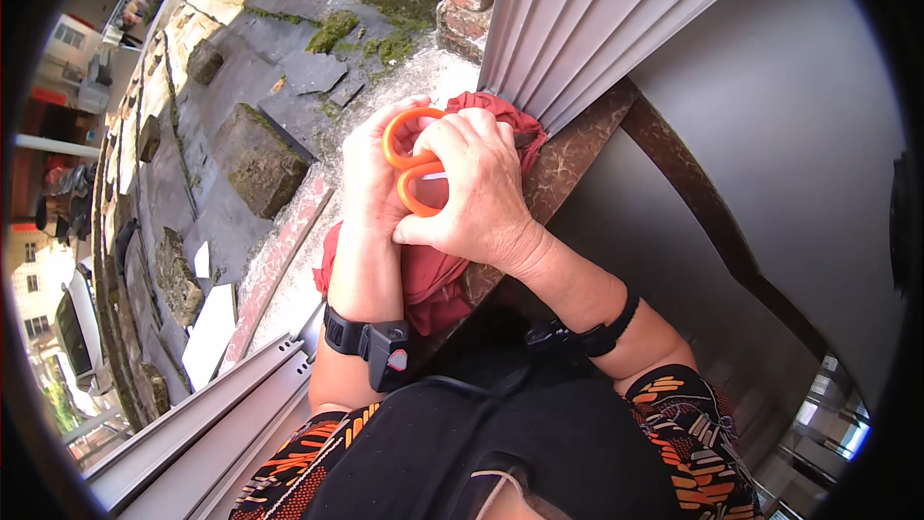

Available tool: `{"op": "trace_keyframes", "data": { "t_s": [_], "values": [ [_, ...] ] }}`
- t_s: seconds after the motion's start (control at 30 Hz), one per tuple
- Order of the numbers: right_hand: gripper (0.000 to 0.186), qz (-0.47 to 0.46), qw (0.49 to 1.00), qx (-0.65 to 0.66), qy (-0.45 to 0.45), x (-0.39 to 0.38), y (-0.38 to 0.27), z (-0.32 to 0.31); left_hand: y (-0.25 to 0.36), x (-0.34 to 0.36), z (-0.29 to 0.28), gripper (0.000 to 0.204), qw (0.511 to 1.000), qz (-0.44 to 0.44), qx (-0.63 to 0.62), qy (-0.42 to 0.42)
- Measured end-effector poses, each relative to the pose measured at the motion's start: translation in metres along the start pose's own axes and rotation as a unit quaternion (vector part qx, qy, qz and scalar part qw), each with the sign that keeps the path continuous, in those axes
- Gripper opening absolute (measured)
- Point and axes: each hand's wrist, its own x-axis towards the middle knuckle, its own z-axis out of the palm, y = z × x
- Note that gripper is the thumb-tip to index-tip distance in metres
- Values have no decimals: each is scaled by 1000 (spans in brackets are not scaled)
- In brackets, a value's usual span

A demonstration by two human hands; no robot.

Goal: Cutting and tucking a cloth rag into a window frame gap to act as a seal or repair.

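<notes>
Both my hands meet over a dark red cloth bunched on the window ledge. Between them is a pair of scissors with orange loop handles; the loops point toward my left hand, and the blades are mostly hidden by my fingers. My left hand is curled behind the loops and cups them. From the right, my right hand closes over the scissors, its thumb below the lower loop and its fingers bent past the upper one. More of the cloth shows beyond my right fingers.
A brown marble-look sill runs under the cloth, with a grey ribbed panel at its far end. Metal window tracks lie at the lower left. Outside, mossy stone blocks and broken slabs rest on a grey surface.
</notes>
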Motion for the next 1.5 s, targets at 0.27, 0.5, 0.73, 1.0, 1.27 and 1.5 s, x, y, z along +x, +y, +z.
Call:
{"op": "trace_keyframes", "data": {
  "t_s": [0.27,0.5,0.73,1.0,1.27,1.5],
  "values": [
    [52,19,997,23,70,-6,-27,18,-12,-11,-6,29,995,31,-83,-50],
    [71,-70,991,-49,107,0,-8,20,-8,8,-7,26,992,-71,-102,27],
    [77,-19,996,-43,79,19,9,20,-11,11,-18,29,990,-62,-113,-62],
    [75,-7,1000,-15,-6,17,2,6,-5,2,5,25,991,-41,-93,86],
    [57,-199,978,38,-45,-19,28,-7,0,5,2,24,995,-70,-13,74],
    [53,-189,979,71,10,-12,27,-7,1,3,11,24,994,-66,29,79]
  ]
}}
